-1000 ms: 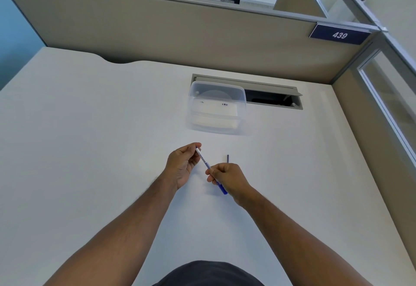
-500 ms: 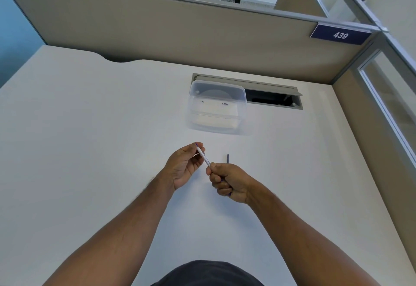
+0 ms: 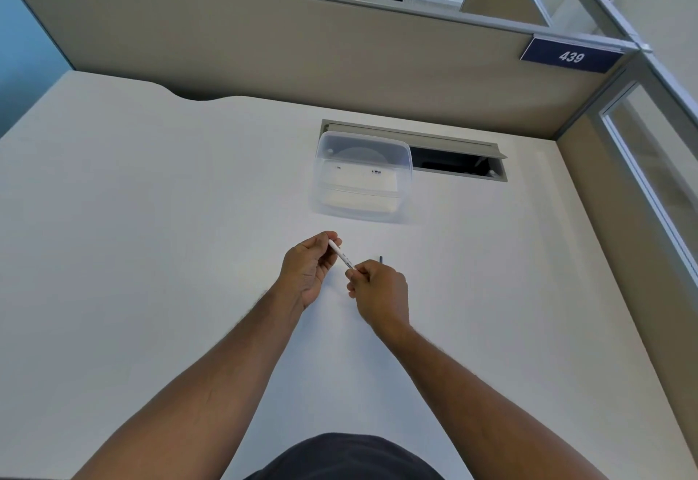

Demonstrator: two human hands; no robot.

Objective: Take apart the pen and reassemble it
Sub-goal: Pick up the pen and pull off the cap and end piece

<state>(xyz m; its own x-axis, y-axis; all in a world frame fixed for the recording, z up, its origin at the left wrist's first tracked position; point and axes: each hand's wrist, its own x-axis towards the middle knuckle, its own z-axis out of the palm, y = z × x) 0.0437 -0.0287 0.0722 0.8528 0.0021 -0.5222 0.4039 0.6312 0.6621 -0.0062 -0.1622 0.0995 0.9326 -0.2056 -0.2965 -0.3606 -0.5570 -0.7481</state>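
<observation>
White desk (image 3: 151,253), cubicle wall (image 3: 302,56), both hands w/ pen (image 3: 343,257), clear box (image 3: 362,177)

1. A single head-worn wide-angle camera looks forward and down from above my desk (image 3: 151,253).
2. It faces the beige partition (image 3: 302,56) behind the desk's far edge.
3. The desk fills most of the frame; my forearms enter from the bottom edge, close to the lens.
4. No second view exists; nothing is shared.
</observation>
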